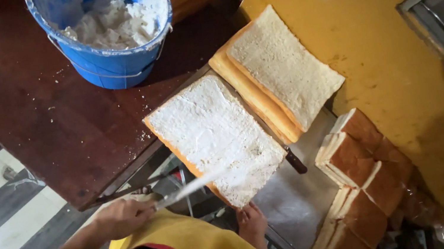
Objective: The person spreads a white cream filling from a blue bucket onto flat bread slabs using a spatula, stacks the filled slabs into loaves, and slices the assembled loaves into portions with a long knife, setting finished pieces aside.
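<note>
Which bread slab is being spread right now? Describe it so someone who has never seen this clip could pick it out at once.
Start at the blue bucket of white spread on the dark wooden table. Just below and right of it, the bread slab overhangs the table edge, with the knife in the left hand laid across its near corner. Unlike the bare stacked slices beside it, its top is coated white.
</note>
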